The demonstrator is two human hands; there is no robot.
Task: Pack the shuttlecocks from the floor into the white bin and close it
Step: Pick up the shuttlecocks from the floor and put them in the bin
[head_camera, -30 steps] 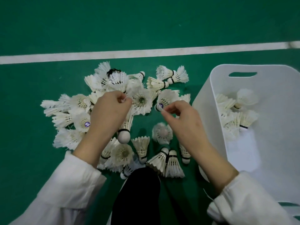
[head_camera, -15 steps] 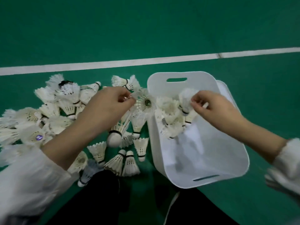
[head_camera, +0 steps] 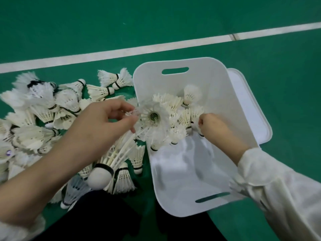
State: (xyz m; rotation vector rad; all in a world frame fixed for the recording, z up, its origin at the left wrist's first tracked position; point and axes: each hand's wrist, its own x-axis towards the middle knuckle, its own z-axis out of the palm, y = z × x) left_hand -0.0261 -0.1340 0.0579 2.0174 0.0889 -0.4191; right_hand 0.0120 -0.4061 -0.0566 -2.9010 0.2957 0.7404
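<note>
— Where do our hands stand?

— Our left hand (head_camera: 104,122) pinches the feathers of a shuttlecock (head_camera: 104,168), its cork hanging beneath that hand. Our right hand (head_camera: 212,126) lies curled inside the white bin (head_camera: 173,197); whether it grips anything, we cannot tell.

— And the rest?

— A heap of shuttlecocks (head_camera: 43,108) lies on the floor (head_camera: 173,23) left of our left hand; a cluster (head_camera: 175,101) sits in the bin between our hands.
</note>
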